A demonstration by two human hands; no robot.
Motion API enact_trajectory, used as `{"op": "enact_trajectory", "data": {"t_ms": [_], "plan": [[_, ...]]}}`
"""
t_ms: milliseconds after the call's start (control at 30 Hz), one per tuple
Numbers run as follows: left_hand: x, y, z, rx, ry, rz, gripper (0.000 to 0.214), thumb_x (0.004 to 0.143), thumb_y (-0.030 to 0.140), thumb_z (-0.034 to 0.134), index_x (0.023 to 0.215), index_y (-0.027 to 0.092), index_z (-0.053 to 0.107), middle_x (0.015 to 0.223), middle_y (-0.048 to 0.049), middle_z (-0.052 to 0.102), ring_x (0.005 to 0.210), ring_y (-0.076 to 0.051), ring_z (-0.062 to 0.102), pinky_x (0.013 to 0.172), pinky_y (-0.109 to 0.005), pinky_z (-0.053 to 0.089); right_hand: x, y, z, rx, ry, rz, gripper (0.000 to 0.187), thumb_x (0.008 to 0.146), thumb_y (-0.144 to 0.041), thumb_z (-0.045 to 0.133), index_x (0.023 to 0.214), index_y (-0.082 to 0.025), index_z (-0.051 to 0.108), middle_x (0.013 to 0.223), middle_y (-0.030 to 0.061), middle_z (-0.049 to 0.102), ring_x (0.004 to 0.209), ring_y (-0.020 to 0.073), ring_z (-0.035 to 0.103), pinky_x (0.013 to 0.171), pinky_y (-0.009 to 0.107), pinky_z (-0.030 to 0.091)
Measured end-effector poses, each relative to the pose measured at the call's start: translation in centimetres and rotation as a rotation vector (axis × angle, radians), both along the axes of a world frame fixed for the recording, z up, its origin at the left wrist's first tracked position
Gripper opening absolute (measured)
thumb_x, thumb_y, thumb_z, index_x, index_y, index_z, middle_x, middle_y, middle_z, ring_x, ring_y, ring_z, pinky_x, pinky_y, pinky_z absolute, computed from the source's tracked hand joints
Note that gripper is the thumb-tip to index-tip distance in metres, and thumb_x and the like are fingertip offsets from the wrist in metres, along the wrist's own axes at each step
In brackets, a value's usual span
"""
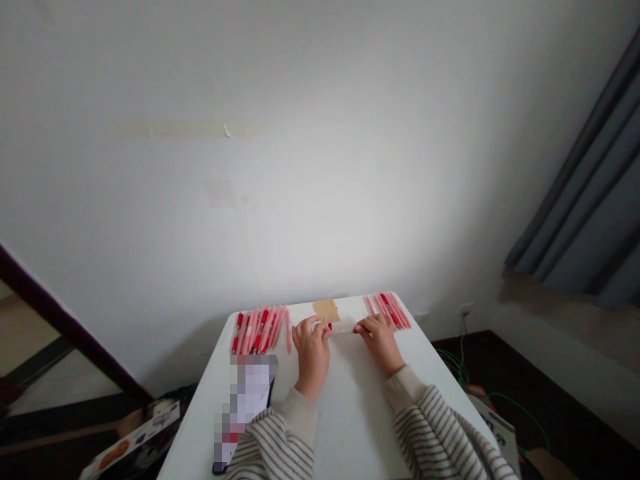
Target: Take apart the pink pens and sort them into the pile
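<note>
My left hand is curled over the far part of the white table, thumb and fingers closed near a small red piece. Opposite it, my right hand has its fingers drawn together, with a bit of red showing at the tips. Between the two hands lies something clear and thin; its kind is hard to make out. Pink and red pens lie in a row beside my left hand. More such pens lie just beyond my right hand.
A tan paper-like piece lies by the table's back edge. A phone-like slab, its face pixelated, rests left of my left forearm. The wall stands behind the table. Green cables and boxes are on the floor to the right.
</note>
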State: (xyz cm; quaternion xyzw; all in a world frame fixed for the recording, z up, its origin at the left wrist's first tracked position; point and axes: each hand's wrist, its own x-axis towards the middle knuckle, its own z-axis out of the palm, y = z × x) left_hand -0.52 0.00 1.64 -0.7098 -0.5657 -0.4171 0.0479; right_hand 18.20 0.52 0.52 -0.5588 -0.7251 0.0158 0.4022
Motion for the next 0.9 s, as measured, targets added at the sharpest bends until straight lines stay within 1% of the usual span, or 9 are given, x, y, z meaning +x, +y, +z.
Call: {"op": "enact_trajectory", "data": {"t_ms": [133, 300, 433, 533, 667, 900], "plan": [[-0.1, 0.1, -0.2, -0.013, 0.009, 0.029, 0.015, 0.087, 0.025, 0.052, 0.088, 0.021, 0.066, 0.11, -0.0075, 0.061, 0.106, -0.024, 0.049, 0.096, -0.043, 0.037, 0.0, 0.0, 0.1, 0.009, 0.035, 0.024, 0.02, 0.091, -0.042, 0.054, 0.085, -0.027, 0.067, 0.082, 0.0002, 0.068, 0.088, 0.0205, 0.054, 0.099, 0.043, 0.027], [-0.1, 0.2, -0.6, -0.026, 0.023, 0.046, 0.017, 0.086, 0.025, 0.054, 0.093, 0.023, 0.069, 0.112, -0.0077, 0.06, 0.106, -0.025, 0.048, 0.097, -0.045, 0.036, 0.0, 0.2, 0.0, 0.051, 0.049, 0.031, 0.017, 0.089, -0.04, 0.057, 0.084, -0.027, 0.067, 0.083, 0.0007, 0.068, 0.088, 0.0204, 0.055, 0.093, 0.039, 0.032], [-0.1, 0.2, -0.7, -0.055, 0.039, 0.033, 0.015, 0.084, 0.026, 0.057, 0.086, 0.025, 0.072, 0.115, -0.0063, 0.06, 0.108, -0.026, 0.047, 0.098, -0.048, 0.036, 0.1, 0.4, -0.1, 0.076, 0.065, 0.026, 0.016, 0.089, -0.04, 0.058, 0.085, -0.027, 0.067, 0.087, 0.0012, 0.068, 0.09, 0.0211, 0.054, 0.089, 0.037, 0.034], [0.0, 0.2, -0.4, -0.062, 0.033, 0.021, 0.014, 0.082, 0.024, 0.059, 0.082, 0.024, 0.072, 0.115, -0.0058, 0.061, 0.109, -0.026, 0.046, 0.098, -0.048, 0.035, 0.2, 0.4, -0.3, 0.08, 0.074, 0.021, 0.018, 0.089, -0.041, 0.057, 0.086, -0.027, 0.068, 0.088, 0.0015, 0.068, 0.091, 0.0218, 0.054, 0.089, 0.037, 0.035], [-0.1, 0.1, 0.1, -0.041, 0.025, -0.017, 0.014, 0.081, 0.021, 0.059, 0.077, 0.024, 0.072, 0.114, -0.0053, 0.061, 0.11, -0.025, 0.046, 0.098, -0.048, 0.036, 0.4, 0.5, -0.5, 0.072, 0.074, 0.014, 0.022, 0.09, -0.043, 0.055, 0.083, -0.028, 0.068, 0.084, 0.0013, 0.068, 0.089, 0.0212, 0.054, 0.09, 0.038, 0.034], [-0.1, -0.3, 0.7, -0.012, 0.014, -0.015, 0.019, 0.082, 0.018, 0.056, 0.073, 0.024, 0.072, 0.117, -0.0057, 0.057, 0.112, -0.026, 0.045, 0.104, -0.054, 0.03, 0.5, 0.7, -0.8, 0.034, 0.098, 0.032, 0.026, 0.09, -0.046, 0.052, 0.081, -0.028, 0.069, 0.079, 0.0012, 0.068, 0.086, 0.0214, 0.053, 0.088, 0.038, 0.033]]}}
